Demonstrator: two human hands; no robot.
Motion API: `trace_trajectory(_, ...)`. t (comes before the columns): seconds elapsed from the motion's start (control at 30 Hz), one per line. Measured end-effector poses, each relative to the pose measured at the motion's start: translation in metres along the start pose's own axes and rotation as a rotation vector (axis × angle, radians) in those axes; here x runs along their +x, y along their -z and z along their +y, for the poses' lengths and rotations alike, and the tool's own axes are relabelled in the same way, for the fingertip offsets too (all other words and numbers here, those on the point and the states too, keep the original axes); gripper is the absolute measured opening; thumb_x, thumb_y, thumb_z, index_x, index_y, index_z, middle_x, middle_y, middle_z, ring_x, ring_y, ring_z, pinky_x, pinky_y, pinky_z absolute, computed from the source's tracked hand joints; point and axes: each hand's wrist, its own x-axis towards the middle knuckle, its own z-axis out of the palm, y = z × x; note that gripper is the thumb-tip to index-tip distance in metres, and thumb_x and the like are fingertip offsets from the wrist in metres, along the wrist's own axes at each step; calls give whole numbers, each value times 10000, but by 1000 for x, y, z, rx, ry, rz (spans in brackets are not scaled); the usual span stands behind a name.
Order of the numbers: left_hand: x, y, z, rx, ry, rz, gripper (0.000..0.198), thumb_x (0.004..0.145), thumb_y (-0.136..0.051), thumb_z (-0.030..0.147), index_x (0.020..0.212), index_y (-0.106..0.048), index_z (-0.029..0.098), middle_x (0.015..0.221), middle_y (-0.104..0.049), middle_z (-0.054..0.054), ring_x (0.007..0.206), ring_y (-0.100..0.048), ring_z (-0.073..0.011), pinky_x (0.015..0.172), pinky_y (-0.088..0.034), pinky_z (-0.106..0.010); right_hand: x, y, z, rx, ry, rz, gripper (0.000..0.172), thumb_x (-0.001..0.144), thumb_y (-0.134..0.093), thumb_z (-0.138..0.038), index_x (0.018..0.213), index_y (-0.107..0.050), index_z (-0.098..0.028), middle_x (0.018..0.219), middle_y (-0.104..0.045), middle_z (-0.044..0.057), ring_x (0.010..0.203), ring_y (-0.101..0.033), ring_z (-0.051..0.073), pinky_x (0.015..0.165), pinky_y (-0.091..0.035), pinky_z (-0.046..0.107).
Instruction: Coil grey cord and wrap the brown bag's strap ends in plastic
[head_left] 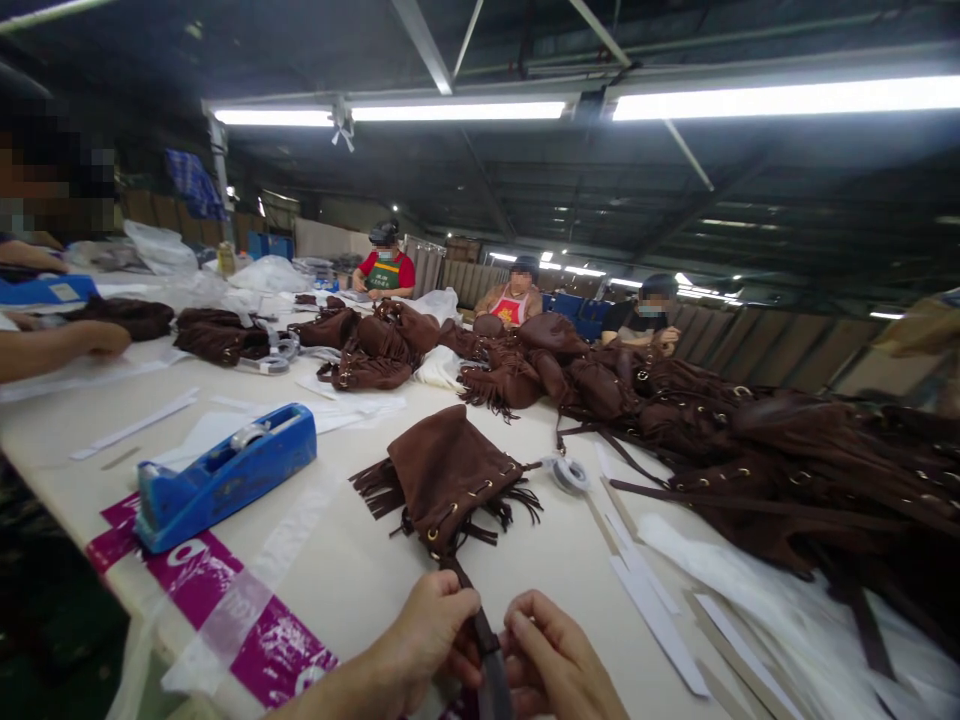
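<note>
A small dark brown fringed bag (450, 470) with gold eyelets lies on the table, its fringe spread out on both sides. From its near corner a brown strap (491, 655) runs down towards me. My left hand (435, 620) pinches that strap between thumb and fingers just below the bag. Close beside it, my right hand (555, 655) curls its fingers against the strap's lower part, where a greyish covering shows. The lower end of the strap leaves the bottom of the view.
A blue tape dispenser (232, 470) stands at left by purple printed tape (247, 620). A tape roll (568, 474) and paper strips (652, 620) lie right of the bag. A big pile of brown bags (600, 380) crosses the table. Several co-workers sit around; one's arm (60, 350) reaches in at left.
</note>
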Motion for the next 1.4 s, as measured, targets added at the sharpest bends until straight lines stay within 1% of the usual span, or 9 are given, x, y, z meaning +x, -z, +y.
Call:
trace_trajectory(0.07, 2, -1, -2, -14, -6, 10, 50, 717, -495, 176, 708, -447, 186, 488, -543, 24, 378, -486, -100, 324, -345, -162, -5, -1, 8, 98, -16, 5, 593, 671, -661, -672, 1012, -463, -229, 728, -620, -8, 596, -624, 161, 519, -434, 246)
trace_trajectory(0.17, 1, -2, -1, 27, -36, 35, 79, 720, -517, 168, 666, -461, 181, 461, -530, 28, 318, -406, -71, 292, -222, -153, -7, -2, 22, 97, 76, 39, 988, 563, -808, -516, 1325, -257, -214, 750, -659, 4, 609, -628, 171, 556, -428, 258)
trace_trajectory(0.23, -2, -3, -1, 71, -57, 41, 116, 726, -518, 146, 632, -459, 179, 416, -488, 46, 273, -315, -46, 295, -160, -162, -4, -2, 27, 67, 121, 97, 1066, 577, -802, -432, 1390, -162, -175, 712, -661, -1, 592, -606, 164, 552, -414, 258)
trace_trajectory(0.47, -7, -2, -4, 166, -48, -14, 133, 738, -543, 147, 620, -487, 172, 375, -444, 63, 258, -290, -45, 301, -158, -171, 10, 0, 11, -51, 6, 129, 968, 586, -700, -388, 1392, -281, -55, 459, -477, -112, 377, -362, 89, 398, -255, 216)
trace_trajectory(0.7, -10, -2, 4, 257, -12, -77, 100, 730, -454, 91, 673, -491, 164, 417, -522, 40, 276, -335, -51, 297, -180, -153, -8, 5, 2, -302, 226, 211, 417, 702, -626, -270, 1107, -596, -178, 629, -589, -40, 549, -532, 126, 530, -403, 239)
trace_trajectory(0.93, -10, -11, 6, 238, -7, -49, 91, 684, -486, 74, 669, -491, 163, 373, -438, 80, 268, -272, -40, 300, -151, -156, -13, 11, 4, -617, 531, 418, 189, 822, -562, -278, 995, -618, -226, 690, -646, -26, 597, -564, 137, 571, -407, 240)
trace_trajectory(1.07, -8, -16, 0, 204, -33, -81, 74, 667, -500, 82, 663, -500, 155, 432, -473, 66, 310, -338, -51, 296, -216, -151, 0, 5, 0, -600, 539, 416, 80, 816, -556, -262, 872, -589, -216, 653, -617, -28, 588, -553, 137, 562, -399, 237)
trace_trajectory(1.27, -3, -17, -6, 118, -42, -79, 95, 632, -514, 100, 716, -538, 140, 538, -505, 48, 441, -475, -94, 329, -383, -176, -18, 16, -3, -554, 343, 437, 329, 845, -503, -449, 1017, -621, -194, 841, -656, 49, 715, -590, 187, 615, -446, 276)
trace_trajectory(1.4, -3, -19, -7, 81, -33, -106, 89, 607, -536, 125, 694, -539, 144, 562, -533, 28, 491, -499, -104, 343, -382, -170, -47, 30, 10, -492, 114, 246, 523, 762, -617, -449, 1195, -577, -159, 836, -654, 52, 723, -590, 192, 578, -423, 263)
